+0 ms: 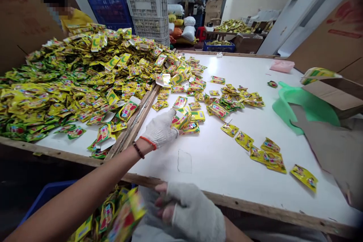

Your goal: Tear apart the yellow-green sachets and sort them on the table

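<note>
My left hand (161,128), in a white knit glove with an orange cuff, reaches across the white table. Its thumb and fingers close on a small yellow-green printed box (181,120) in a little cluster of such boxes. My right hand (195,210), in a grey-white glove with bare fingertips, is at the table's front edge, fingers apart and holding nothing. To its left, a blurred yellow box (127,215) is in the air, apart from the fingers. Below it, a blue bin (48,193) holds similar yellow boxes, partly hidden by my left forearm.
A large heap of yellow and green packets (85,68) lies left of a wooden divider (136,121). Loose packets (259,155) are scattered on the right. Farther right are a green plastic piece (306,106) and an open carton (340,90). A person in yellow (76,17) is behind the heap.
</note>
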Available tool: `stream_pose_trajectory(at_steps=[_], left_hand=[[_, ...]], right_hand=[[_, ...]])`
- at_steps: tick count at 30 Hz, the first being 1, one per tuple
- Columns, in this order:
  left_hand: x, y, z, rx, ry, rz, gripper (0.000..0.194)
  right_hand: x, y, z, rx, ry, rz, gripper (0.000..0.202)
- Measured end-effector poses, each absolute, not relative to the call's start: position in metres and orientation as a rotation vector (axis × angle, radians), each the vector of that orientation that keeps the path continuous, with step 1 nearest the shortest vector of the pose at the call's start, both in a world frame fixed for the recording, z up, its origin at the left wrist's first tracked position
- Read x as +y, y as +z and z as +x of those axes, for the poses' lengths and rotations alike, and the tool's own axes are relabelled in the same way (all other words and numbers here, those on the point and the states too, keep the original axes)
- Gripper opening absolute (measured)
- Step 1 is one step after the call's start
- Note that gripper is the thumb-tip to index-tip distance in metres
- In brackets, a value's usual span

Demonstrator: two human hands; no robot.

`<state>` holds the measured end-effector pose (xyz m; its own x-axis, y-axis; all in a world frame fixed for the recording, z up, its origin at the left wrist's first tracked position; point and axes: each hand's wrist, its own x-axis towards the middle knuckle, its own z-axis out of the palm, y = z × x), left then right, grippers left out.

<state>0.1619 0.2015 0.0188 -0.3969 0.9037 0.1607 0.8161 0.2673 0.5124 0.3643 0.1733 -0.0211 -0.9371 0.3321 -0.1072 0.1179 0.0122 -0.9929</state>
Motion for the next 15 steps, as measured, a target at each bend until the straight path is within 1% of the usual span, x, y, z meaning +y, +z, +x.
stream_pose_trajectory(at_steps=[1, 2, 4, 5, 7, 8, 9, 10, 11, 13, 15], left_hand=[[0.207, 0.015, 0.16, 2.342, 0.801, 1.561, 0.038], [0.209, 0.011, 0.159, 2.279, 0.861, 1.504, 0.033], [0.207, 0.006, 0.164, 2.083, 1.073, 1.39, 0.03], [0.202, 0.006, 0.169, 1.99, 1.155, 1.311, 0.031], [0.187, 0.009, 0.182, 1.815, 1.19, 1.135, 0.037], [0.179, 0.011, 0.189, 1.724, 1.16, 1.055, 0.039], [0.172, 0.012, 0.197, 1.627, 1.12, 0.984, 0.038], [0.165, 0.013, 0.204, 1.532, 1.092, 0.932, 0.039], [0.159, 0.012, 0.211, 1.465, 1.093, 0.909, 0.042], [0.152, 0.004, 0.224, 1.492, 1.18, 0.946, 0.045], [0.149, -0.012, 0.235, 1.616, 1.33, 1.024, 0.043]], right_hand=[[0.17, -0.02, 0.364, -2.186, 2.006, -0.415, 0.038], [0.17, -0.021, 0.366, -2.232, 1.861, -0.417, 0.036], [0.183, -0.029, 0.372, -2.272, 1.387, -0.475, 0.032], [0.193, -0.034, 0.376, -2.268, 1.119, -0.494, 0.034], [0.213, -0.043, 0.384, -2.242, 0.684, -0.492, 0.045], [0.222, -0.046, 0.388, -2.241, 0.543, -0.471, 0.05], [0.228, -0.047, 0.39, -2.249, 0.475, -0.455, 0.053], [0.233, -0.047, 0.392, -2.25, 0.485, -0.465, 0.051], [0.235, -0.046, 0.393, -2.248, 0.566, -0.504, 0.048], [0.236, -0.04, 0.393, -2.202, 0.886, -0.657, 0.038], [0.233, -0.035, 0.393, -2.12, 1.28, -0.806, 0.033]])
